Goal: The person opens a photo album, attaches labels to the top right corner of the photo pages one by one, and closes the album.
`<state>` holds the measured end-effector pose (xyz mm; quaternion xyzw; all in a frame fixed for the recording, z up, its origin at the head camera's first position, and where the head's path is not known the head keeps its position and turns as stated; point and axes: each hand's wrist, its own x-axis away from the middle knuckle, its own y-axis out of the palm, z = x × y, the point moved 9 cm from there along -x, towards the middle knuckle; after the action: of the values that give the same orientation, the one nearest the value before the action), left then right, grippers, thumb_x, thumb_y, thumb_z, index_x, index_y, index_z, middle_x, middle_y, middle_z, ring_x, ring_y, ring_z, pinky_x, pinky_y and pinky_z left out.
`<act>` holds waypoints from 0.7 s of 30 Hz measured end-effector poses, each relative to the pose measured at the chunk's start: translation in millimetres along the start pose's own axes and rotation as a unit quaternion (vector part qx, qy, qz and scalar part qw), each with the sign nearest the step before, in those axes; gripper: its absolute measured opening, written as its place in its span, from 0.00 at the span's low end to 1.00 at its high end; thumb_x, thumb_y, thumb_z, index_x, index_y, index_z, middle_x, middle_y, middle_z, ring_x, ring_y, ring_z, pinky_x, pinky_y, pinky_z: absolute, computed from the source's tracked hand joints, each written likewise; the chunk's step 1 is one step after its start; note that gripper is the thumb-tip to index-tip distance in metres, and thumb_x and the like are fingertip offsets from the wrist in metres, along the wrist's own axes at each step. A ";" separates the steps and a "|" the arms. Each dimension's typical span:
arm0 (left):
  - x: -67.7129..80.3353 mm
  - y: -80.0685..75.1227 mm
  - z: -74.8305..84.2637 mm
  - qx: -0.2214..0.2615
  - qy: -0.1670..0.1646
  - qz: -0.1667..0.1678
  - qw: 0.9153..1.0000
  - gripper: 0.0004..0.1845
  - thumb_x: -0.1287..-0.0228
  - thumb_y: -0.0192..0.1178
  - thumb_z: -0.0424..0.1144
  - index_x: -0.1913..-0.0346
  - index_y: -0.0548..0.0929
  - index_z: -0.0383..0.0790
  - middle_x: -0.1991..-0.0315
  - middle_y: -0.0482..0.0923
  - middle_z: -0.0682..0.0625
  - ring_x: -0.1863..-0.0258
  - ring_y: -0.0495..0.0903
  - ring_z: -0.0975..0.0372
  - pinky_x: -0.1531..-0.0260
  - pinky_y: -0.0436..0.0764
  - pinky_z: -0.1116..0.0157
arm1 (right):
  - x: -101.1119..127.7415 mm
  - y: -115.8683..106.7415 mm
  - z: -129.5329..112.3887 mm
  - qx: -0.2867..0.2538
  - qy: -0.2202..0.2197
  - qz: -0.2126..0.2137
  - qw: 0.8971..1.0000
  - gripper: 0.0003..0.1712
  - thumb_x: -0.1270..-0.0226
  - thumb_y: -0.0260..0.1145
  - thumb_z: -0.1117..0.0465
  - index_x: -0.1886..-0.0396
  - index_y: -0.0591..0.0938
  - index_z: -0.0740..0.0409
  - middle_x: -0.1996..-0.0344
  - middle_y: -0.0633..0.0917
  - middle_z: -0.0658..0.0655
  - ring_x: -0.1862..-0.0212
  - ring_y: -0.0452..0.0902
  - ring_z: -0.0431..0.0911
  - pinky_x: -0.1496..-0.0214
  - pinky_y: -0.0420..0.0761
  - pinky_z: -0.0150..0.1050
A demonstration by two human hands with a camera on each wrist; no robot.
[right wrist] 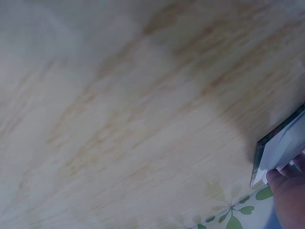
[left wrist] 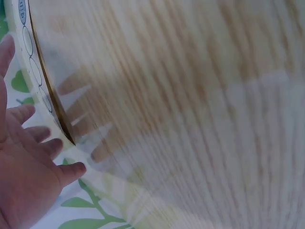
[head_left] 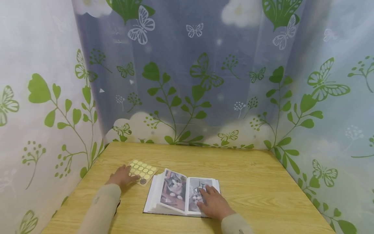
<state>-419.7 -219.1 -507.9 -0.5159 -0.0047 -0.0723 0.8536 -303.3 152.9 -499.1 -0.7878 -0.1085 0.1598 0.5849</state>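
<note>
A small photo album lies open on the wooden table, a cat photo on its left page and a paler cat photo on its right page. My right hand rests on the right page with straight, spread fingers, partly covering that photo. At the album's edge, the right wrist view catches part of the same hand. To the album's left lies a sheet of round yellow stickers, with one dark circle at its near corner. My left hand reaches over the sheet's left edge, fingers extended.
Bare wooden tabletop extends right of the album and behind it. A curtain printed with leaves and butterflies hangs behind the table and along both sides. A small round mark shows at the left photo's upper right corner.
</note>
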 end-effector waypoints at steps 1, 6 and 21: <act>0.4 2.2 -1.1 -0.001 -0.003 -0.004 1.000 0.49 0.34 0.57 0.63 0.27 0.58 0.24 0.28 0.49 0.22 0.29 0.48 0.30 0.36 0.45 0.29 | 0.1 0.7 0.1 -0.001 0.002 -0.001 1.000 0.34 0.30 0.59 0.45 0.34 0.74 0.65 0.33 0.69 0.72 0.33 0.63 0.70 0.32 0.65 0.62; 1.9 8.5 -4.1 -0.024 -0.003 -0.013 1.000 0.49 0.36 0.60 0.62 0.29 0.61 0.24 0.30 0.53 0.22 0.30 0.51 0.30 0.36 0.48 0.28 | 0.2 2.3 -1.0 -0.007 0.004 -0.010 1.000 0.35 0.31 0.60 0.45 0.33 0.74 0.65 0.33 0.69 0.72 0.32 0.63 0.70 0.32 0.64 0.62; 13.6 0.3 7.9 -0.057 0.001 0.001 0.998 0.45 0.36 0.60 0.61 0.33 0.67 0.23 0.34 0.58 0.19 0.34 0.56 0.27 0.40 0.58 0.29 | -2.6 6.2 5.3 -0.003 0.006 -0.013 1.000 0.36 0.29 0.58 0.44 0.32 0.73 0.64 0.32 0.67 0.72 0.32 0.61 0.70 0.31 0.63 0.62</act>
<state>-405.7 -213.6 -503.4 -0.5633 0.0006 -0.0718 0.8231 -307.8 154.8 -506.1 -0.7893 -0.1155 0.1473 0.5847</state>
